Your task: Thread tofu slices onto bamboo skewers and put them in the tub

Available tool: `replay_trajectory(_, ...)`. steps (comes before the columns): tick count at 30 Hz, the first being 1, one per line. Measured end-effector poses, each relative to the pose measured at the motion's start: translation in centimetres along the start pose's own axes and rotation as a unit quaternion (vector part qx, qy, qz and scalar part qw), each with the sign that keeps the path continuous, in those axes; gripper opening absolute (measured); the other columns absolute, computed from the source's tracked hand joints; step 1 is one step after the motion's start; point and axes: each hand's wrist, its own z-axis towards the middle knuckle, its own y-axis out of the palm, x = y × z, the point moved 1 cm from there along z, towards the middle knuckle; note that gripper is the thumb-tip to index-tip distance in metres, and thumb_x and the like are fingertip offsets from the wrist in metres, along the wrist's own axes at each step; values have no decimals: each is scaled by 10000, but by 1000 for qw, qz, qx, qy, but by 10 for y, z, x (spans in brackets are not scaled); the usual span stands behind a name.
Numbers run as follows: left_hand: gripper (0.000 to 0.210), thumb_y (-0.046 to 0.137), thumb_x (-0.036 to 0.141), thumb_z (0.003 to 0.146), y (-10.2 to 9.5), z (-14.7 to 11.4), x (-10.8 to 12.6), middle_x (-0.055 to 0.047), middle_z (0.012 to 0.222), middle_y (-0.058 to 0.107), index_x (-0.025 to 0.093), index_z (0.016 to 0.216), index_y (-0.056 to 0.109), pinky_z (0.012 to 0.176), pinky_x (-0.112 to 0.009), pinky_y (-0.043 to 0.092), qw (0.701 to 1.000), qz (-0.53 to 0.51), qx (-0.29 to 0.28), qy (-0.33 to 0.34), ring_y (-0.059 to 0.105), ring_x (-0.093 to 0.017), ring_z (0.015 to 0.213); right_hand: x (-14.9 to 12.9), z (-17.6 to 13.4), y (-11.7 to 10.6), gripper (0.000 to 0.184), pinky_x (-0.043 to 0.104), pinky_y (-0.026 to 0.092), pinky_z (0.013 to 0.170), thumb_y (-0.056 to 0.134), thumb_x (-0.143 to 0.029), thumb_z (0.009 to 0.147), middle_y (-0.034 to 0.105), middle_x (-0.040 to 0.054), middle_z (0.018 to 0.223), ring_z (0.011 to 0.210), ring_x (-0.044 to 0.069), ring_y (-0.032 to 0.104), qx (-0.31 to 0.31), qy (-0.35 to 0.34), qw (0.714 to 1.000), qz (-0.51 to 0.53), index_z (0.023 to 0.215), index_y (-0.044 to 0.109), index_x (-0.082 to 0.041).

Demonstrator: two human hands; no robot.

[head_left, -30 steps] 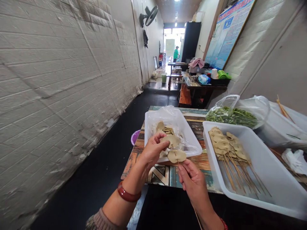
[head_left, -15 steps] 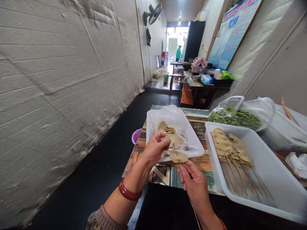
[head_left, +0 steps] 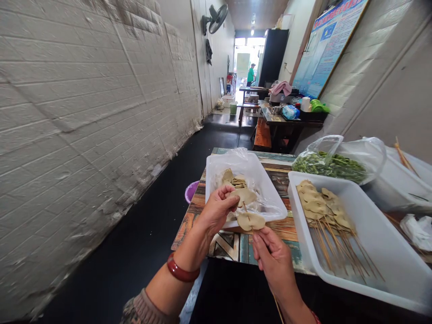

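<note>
While pinching with the left hand (head_left: 218, 208) a thin, tan, oval slice (head_left: 246, 196) over the white, rectangular plastic tub (head_left: 212, 175), and, just below the tan, lobed slice (head_left: 255, 221) already threaded, clasping with the right hand (head_left: 274, 253) a slender, brown wooden skewer (head_left: 277, 307), keep clear of the tip; push straight, slowly, to avoid tearing.

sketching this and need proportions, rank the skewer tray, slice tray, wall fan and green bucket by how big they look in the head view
Largest to smallest:
1. skewer tray, partly cut off by the frame
2. slice tray
3. wall fan
4. green bucket

Nearness enlarges the trays, so true sizes stay unsure.
</note>
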Motion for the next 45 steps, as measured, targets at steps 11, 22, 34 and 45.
replay_trajectory(11, 323, 815, 249, 554, 3, -2, 2, 55, 553, 543, 158, 766, 589, 484, -185, 321, 1000, 11, -3, -18, 455, -57, 481, 4, 6, -1, 329, 163, 312, 360, 602, -393, 905, 527, -42, 553, 417, 76, 386, -4, -20, 1000, -14, 1142, 674, -177)
replay_trajectory(22, 248, 754, 290, 611, 2, -2, 2, 48, 533, 489, 145, 610, 552, 477, -197, 299, 998, 36, -42, -44, 428, -54, 470, 5, 6, -2, 320, 176, 320, 382, 585, -376, 918, 521, -44, 570, 437, 84, 396, -2, -21, 999, -31, 1160, 656, -180)
replay_trajectory(34, 263, 750, 309, 610, 2, -4, 4, 58, 499, 440, 144, 580, 548, 478, -207, 261, 997, 61, -48, -23, 344, -44, 451, -4, 6, 1, 358, 187, 313, 373, 613, -415, 891, 488, -54, 539, 431, 90, 386, 0, -6, 1000, -22, 1129, 680, -156)
replay_trajectory(45, 224, 714, 279, 634, 5, -6, 5, 61, 495, 429, 152, 580, 537, 473, -215, 234, 996, 73, -50, -7, 324, -47, 454, 0, 6, -6, 288, 168, 318, 378, 625, -398, 890, 526, -37, 567, 436, 77, 390, 6, 0, 999, -36, 1073, 701, -188)
